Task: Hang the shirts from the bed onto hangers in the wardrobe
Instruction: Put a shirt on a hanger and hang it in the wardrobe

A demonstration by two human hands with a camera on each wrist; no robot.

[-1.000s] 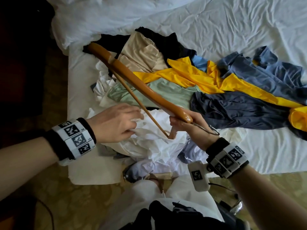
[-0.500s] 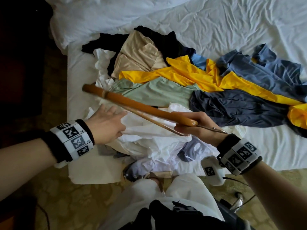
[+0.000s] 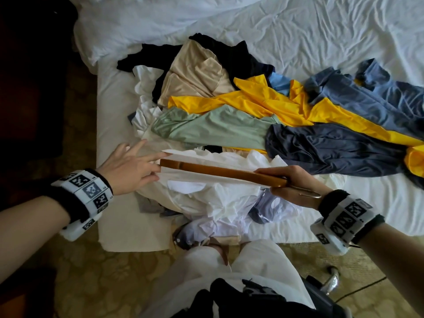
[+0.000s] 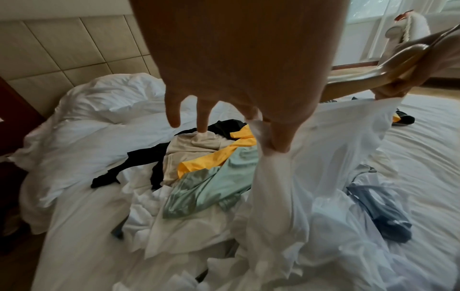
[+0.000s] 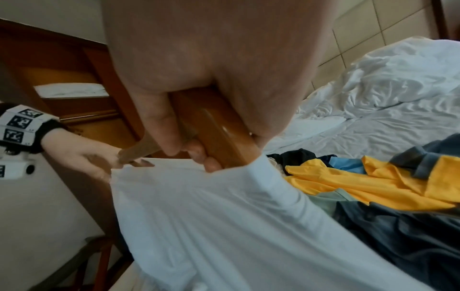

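A wooden hanger (image 3: 218, 173) lies nearly level above the bed's near edge, its left arm tucked inside a white shirt (image 3: 206, 196). My right hand (image 3: 270, 180) grips the hanger at its middle, beside the metal hook (image 3: 307, 193). In the right wrist view the hanger (image 5: 219, 133) runs from my fist into the shirt (image 5: 224, 226). My left hand (image 3: 160, 166) is at the hanger's left tip. In the left wrist view its thumb and a finger pinch the shirt's fabric (image 4: 263, 141), while the other fingers (image 4: 174, 118) stay straight. The shirt (image 4: 323, 157) hangs below.
More shirts lie heaped on the white bed (image 3: 321, 31): green (image 3: 218, 129), yellow (image 3: 275, 104), navy (image 3: 332, 152), grey-blue (image 3: 378, 99), beige (image 3: 195, 76) and black (image 3: 236, 56). A rumpled duvet (image 3: 137, 19) is at the back left. Dark wooden furniture (image 5: 74, 78) stands left of the bed.
The hanger swung down from a steep slant to nearly level and its left arm went into the white shirt. My left hand moved from the shirt heap to the hanger's left tip.
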